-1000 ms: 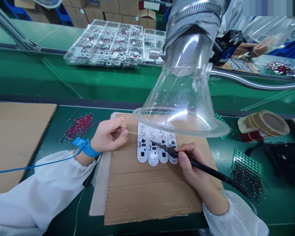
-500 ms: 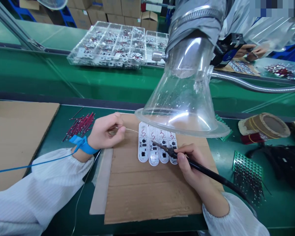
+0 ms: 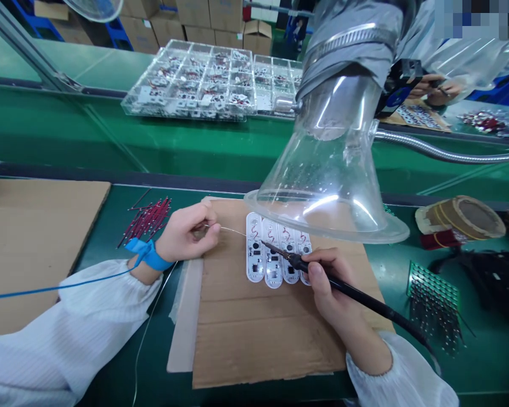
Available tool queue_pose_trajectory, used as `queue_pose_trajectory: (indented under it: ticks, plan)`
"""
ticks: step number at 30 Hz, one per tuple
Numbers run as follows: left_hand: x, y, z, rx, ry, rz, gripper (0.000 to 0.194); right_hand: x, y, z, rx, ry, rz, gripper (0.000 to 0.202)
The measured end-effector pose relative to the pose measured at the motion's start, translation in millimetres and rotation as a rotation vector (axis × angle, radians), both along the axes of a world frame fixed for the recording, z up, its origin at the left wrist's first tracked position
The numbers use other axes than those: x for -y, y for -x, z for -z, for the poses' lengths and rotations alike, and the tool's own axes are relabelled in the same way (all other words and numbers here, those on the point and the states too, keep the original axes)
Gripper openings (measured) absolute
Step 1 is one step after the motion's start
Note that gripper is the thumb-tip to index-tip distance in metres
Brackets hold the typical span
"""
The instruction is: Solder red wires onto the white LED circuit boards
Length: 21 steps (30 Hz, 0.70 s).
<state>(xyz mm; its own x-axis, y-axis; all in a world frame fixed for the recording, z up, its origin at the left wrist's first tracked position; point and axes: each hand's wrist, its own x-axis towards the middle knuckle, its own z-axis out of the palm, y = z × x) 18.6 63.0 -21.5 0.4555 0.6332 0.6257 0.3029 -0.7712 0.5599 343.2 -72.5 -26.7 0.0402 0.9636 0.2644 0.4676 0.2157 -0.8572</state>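
Note:
Several white oblong circuit boards [image 3: 255, 265] lie side by side on a cardboard sheet [image 3: 263, 345], each with a short red wire and dark components. My right hand [image 3: 333, 285] is closed around a black soldering iron [image 3: 297, 262], whose tip is over the two leftmost boards; whether it touches cannot be made out. Between the thumb and fingers of my left hand [image 3: 190, 232] is a thin solder wire [image 3: 233, 230], its free end reaching the leftmost board. A blue wrist strap [image 3: 150, 254] is around my left wrist.
A clear fume hood [image 3: 326, 181] hangs over the boards' far ends. Red wires [image 3: 147, 221] lie at left, a green board with dark leads [image 3: 435, 288] and a tape roll [image 3: 460, 217] at right. Divided parts trays [image 3: 190, 79] stand on the ledge; a co-worker's hands [image 3: 439, 87] show beyond.
The soldering iron's tip has shifted left across the boards, towards the leftmost one. My left hand still pinches the solder wire near it. The whole view has shifted slightly.

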Motion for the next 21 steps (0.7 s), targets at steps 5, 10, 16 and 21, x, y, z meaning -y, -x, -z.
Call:
queue_pose_trajectory:
  ticks: [5, 10, 16, 21]
  plan:
    - [-0.1, 0.1, 1.3, -0.019, -0.03, 0.004, 0.022, -3.2, 3.6, 3.0, 0.015, 0.006, 0.009, 0.011]
    - [-0.4, -0.7, 4.2, -0.026, -0.031, 0.019, 0.021, -7.6, 6.4, 1.3, 0.053, -0.04, -0.009, 0.01]
    - [1.5, -5.1, 3.3, -0.048, -0.03, 0.053, 0.021, -7.6, 6.6, -1.3, 0.08, -0.059, -0.028, 0.01]
    - [2.8, -5.2, 1.6, -0.037, -0.025, 0.055, 0.022, -6.9, 4.1, 1.4, 0.062, -0.026, -0.025, 0.01]
